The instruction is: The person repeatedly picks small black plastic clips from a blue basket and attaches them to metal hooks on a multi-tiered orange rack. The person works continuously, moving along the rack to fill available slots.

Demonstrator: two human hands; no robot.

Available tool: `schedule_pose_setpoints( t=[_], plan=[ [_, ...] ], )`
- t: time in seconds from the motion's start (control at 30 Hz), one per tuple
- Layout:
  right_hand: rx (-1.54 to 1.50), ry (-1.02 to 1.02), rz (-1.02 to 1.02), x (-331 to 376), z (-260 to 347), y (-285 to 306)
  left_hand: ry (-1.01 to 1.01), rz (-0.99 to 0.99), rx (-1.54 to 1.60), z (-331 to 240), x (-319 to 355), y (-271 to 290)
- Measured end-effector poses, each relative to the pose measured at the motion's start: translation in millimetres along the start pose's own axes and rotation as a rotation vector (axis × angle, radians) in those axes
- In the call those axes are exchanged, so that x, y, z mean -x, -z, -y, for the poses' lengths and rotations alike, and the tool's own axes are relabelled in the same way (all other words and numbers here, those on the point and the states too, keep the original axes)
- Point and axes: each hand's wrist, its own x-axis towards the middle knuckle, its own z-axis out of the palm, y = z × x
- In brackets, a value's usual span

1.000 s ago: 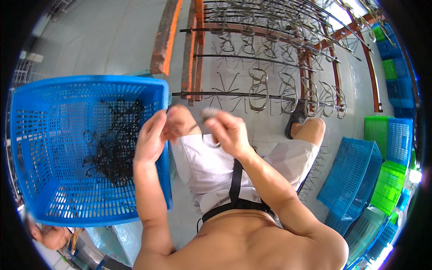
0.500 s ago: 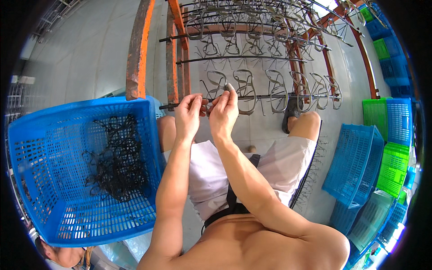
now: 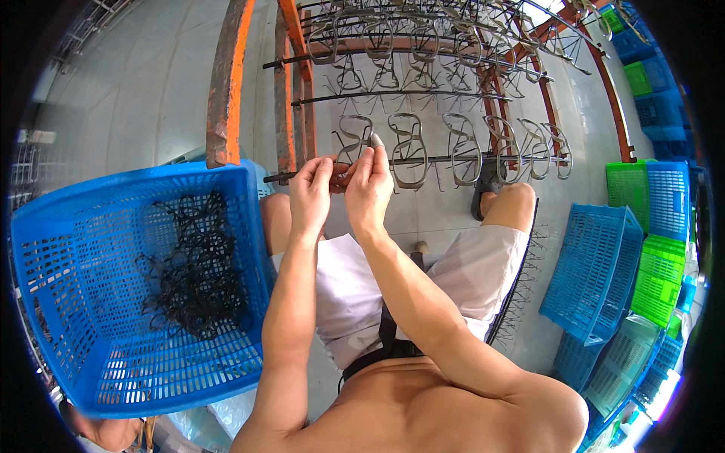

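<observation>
My left hand [image 3: 311, 192] is closed in a pinch near the left end of a black rod [image 3: 445, 160]. Right beside it, my right hand [image 3: 368, 187] has its fingers pressed together, with a grey cover on one raised fingertip. Both hands meet at the lower end of a looped grey metal frame [image 3: 355, 128], which stands up from the rod; the fingers hide the grip point. Farther right along the rod stand several like frames, such as a two-looped metal frame [image 3: 408, 147].
An orange rack [image 3: 226, 98] rises ahead, carrying more rods [image 3: 408, 93] of hooks and frames. To my left, a blue basket [image 3: 68, 302] holds a heap of black looped pieces [image 3: 200, 279]. Blue crates [image 3: 585, 272] and green crates [image 3: 657, 279] line the right side.
The view has shifted slightly. Both hands stay at the same frame, with my left hand drawn a little closer in; no piece has visibly been taken off or added.
</observation>
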Motion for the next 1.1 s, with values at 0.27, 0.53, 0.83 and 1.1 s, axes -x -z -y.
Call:
schedule_pose_setpoints(
  t=[0.27, 0.53, 0.83, 1.1],
  plan=[
    [0.243, 0.319, 0.066, 10, -15, -16, 0.087, -0.021, 0.121, 0, -2, 16],
    [0.339, 0.227, 0.089, 5, -12, 1, 0.163, -0.06, 0.183, 3, -2, 8],
    [0.338, 0.236, 0.092, 7, -5, -4, 0.26, -0.009, 0.232, 2, -9, 15],
    [-0.007, 0.02, 0.131, 0, -12, 7, -0.097, 0.018, -0.505, -9, -13, 12]
  ],
)
